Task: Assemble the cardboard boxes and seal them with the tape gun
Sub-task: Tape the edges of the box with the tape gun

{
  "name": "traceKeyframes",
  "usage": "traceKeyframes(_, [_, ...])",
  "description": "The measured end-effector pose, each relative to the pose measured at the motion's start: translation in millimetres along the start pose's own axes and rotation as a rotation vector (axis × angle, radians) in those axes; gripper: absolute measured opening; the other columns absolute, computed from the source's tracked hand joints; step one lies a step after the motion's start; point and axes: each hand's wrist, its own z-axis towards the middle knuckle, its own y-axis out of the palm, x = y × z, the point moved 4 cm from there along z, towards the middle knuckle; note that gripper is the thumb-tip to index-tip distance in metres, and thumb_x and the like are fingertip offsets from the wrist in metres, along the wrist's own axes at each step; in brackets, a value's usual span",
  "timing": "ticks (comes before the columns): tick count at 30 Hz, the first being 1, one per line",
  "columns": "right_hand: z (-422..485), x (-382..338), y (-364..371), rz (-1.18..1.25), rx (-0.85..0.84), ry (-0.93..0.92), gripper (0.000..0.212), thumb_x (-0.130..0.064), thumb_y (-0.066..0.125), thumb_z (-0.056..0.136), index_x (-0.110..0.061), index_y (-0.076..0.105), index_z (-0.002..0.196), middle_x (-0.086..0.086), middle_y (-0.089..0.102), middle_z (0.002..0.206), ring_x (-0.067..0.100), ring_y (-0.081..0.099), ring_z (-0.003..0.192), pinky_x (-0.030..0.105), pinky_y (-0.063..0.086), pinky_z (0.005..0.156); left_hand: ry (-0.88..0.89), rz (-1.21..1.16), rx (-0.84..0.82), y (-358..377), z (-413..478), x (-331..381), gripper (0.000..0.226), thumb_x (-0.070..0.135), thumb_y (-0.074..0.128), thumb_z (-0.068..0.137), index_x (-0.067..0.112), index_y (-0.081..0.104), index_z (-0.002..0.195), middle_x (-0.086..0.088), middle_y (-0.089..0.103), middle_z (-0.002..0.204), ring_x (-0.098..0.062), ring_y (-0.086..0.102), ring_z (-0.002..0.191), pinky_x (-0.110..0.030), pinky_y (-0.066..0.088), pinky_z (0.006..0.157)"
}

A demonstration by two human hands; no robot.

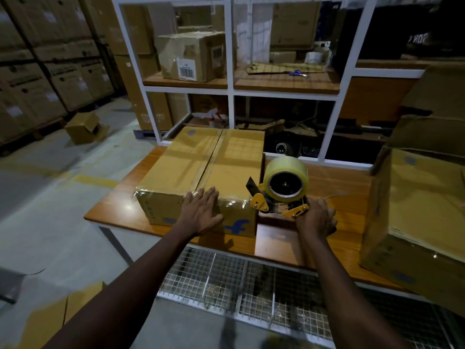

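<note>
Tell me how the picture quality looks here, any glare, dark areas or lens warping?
Head view: dim overall, upper right nearly black; a glare patch on the wooden table, shine on the box along its taped front edge; the white shelf frame has posts leaning from wide-angle distortion; corners look soft, the tape gun fairly sharp.

We see a box (201,177) on the surface (347,187), the tape gun (281,192) just right of it, another box (415,217) far right, shelves (230,71) behind.

We see a warehouse packing area. Stacked cartons (57,74) fill the upper left of the frame, and white shelving (229,46) at upper centre holds more boxes (191,56).
</note>
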Motion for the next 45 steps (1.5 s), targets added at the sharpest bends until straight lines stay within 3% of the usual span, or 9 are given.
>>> traceKeyframes(5, [0.5, -1.5, 2.6, 0.011, 0.03, -0.016, 0.016, -0.028, 0.067, 0.087, -0.027, 0.069, 0.103, 0.006, 0.054, 0.119, 0.037, 0.039, 0.116, 0.049, 0.032, 0.095, 0.097, -0.028, -0.052, -9.5, 15.3, 37.4, 0.1, 0.071, -0.001, 0.074, 0.017, -0.002, 0.158, -0.004, -0.007, 0.165, -0.027, -0.001, 0.152, -0.051, 0.003, 0.121])
traceKeyframes(11, [-8.1, 3.5, -2.6, 0.055, 0.026, -0.001, 0.013, -0.029, 0.067, 0.086, -0.027, 0.069, 0.1, 0.01, 0.053, 0.127, 0.037, 0.038, 0.119, 0.048, 0.031, 0.095, 0.12, 0.043, -0.083, 3.2, 19.4, 36.5, 0.094, 0.071, 0.008, 0.08, 0.02, -0.009, 0.157, -0.002, -0.013, 0.165, -0.029, -0.005, 0.152, -0.048, 0.004, 0.122])
traceKeyframes(14, [-12.7, 24.2, -9.8, 0.062, 0.06, -0.001, 0.013, -0.033, 0.068, 0.085, -0.027, 0.067, 0.096, 0.011, 0.053, 0.126, 0.038, 0.041, 0.115, 0.049, 0.033, 0.092, 0.128, 0.034, -0.076, 1.9, 19.3, 36.1, 0.101, 0.074, -0.001, 0.072, 0.02, -0.007, 0.157, -0.002, -0.012, 0.165, -0.029, -0.004, 0.152, -0.048, 0.005, 0.122])
traceKeyframes(18, [-19.9, 47.2, -1.9, 0.028, 0.063, 0.038, 0.014, -0.038, 0.07, 0.082, -0.028, 0.061, 0.087, 0.005, 0.051, 0.106, 0.036, 0.042, 0.105, 0.05, 0.037, 0.089, 0.121, 0.005, -0.076, 2.3, 19.9, 38.6, 0.104, 0.074, -0.003, 0.069, 0.02, -0.006, 0.158, -0.002, -0.01, 0.165, -0.029, -0.003, 0.152, -0.048, 0.004, 0.122])
traceKeyframes(27, [-33.2, 26.9, 30.9, 0.14, 0.031, 0.116, 0.008, -0.03, 0.064, 0.088, -0.023, 0.062, 0.086, 0.007, 0.05, 0.11, 0.036, 0.038, 0.1, 0.052, 0.036, 0.083, 0.104, 0.008, -0.094, 4.0, 18.3, 47.0, 0.11, 0.077, -0.004, 0.064, 0.018, -0.012, 0.156, -0.003, -0.017, 0.164, -0.035, -0.01, 0.151, -0.054, -0.001, 0.12])
traceKeyframes(34, [-55.6, 14.8, 30.3, 0.07, -0.028, 0.317, 0.021, -0.047, 0.055, 0.092, -0.027, 0.06, 0.089, 0.005, 0.045, 0.118, 0.04, 0.04, 0.105, 0.058, 0.038, 0.091, 0.085, -0.012, -0.091, 5.9, 21.4, 49.8, 0.105, 0.076, 0.012, 0.075, 0.015, -0.01, 0.157, -0.004, -0.017, 0.164, -0.038, -0.01, 0.15, -0.058, -0.001, 0.119])
traceKeyframes(39, [-75.4, 13.0, 39.3, 0.076, -0.17, 0.5, 0.025, -0.034, 0.063, 0.091, -0.022, 0.062, 0.113, 0.011, 0.044, 0.135, 0.044, 0.039, 0.117, 0.055, 0.034, 0.1, 0.087, -0.007, -0.075, 7.9, 22.2, 49.1, 0.104, 0.075, 0.014, 0.076, 0.014, -0.007, 0.157, -0.004, -0.014, 0.165, -0.04, -0.008, 0.15, -0.059, -0.001, 0.118])
traceKeyframes(42, [-74.9, 15.4, 40.9, 0.021, -0.208, 0.464, 0.017, -0.027, 0.067, 0.089, -0.015, 0.063, 0.1, 0.009, 0.049, 0.127, 0.041, 0.041, 0.115, 0.052, 0.038, 0.096, 0.095, -0.016, -0.064, 8.1, 21.1, 48.3, 0.104, 0.075, 0.015, 0.076, 0.014, -0.006, 0.158, -0.005, -0.012, 0.165, -0.04, -0.007, 0.15, -0.059, 0.0, 0.118])
traceKeyframes(45, [-74.0, 35.4, 38.2, -0.05, -0.22, 0.475, 0.024, -0.041, 0.076, 0.081, -0.024, 0.058, 0.083, 0.007, 0.051, 0.119, 0.038, 0.043, 0.112, 0.053, 0.041, 0.093, 0.098, -0.032, -0.072, 7.3, 20.7, 45.5, 0.103, 0.075, 0.014, 0.076, 0.016, -0.006, 0.158, -0.004, -0.012, 0.165, -0.039, -0.007, 0.15, -0.058, 0.0, 0.118])
